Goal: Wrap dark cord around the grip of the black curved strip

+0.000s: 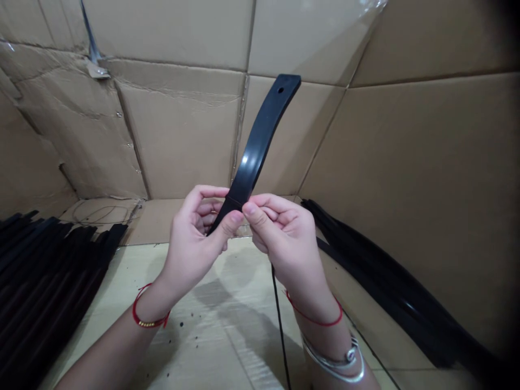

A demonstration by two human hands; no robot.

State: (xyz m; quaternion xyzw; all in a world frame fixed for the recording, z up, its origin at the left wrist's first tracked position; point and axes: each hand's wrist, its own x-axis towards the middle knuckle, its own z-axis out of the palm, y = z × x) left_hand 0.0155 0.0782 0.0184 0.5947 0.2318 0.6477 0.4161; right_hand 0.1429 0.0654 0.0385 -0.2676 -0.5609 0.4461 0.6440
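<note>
A black, glossy, curved strip point(257, 141), with one small hole near its square upper end, stands tilted up in front of me. My left hand point(199, 233) grips its lower part, thumb in front and fingers behind. A thin dark line crosses the strip just above my left thumb. My right hand point(284, 233) is closed in a pinch at the strip's right edge, beside that line. From below the right hand hangs a thin black cord point(278, 319). What lies between the right fingertips is mostly hidden, but the cord appears to run into them.
Many similar black strips point(52, 271) lie side by side at the left. More long black strips point(377, 271) rest against the cardboard at the right. Cardboard walls point(182, 130) enclose the back and sides. Small dark specks dot the pale work surface point(211, 336).
</note>
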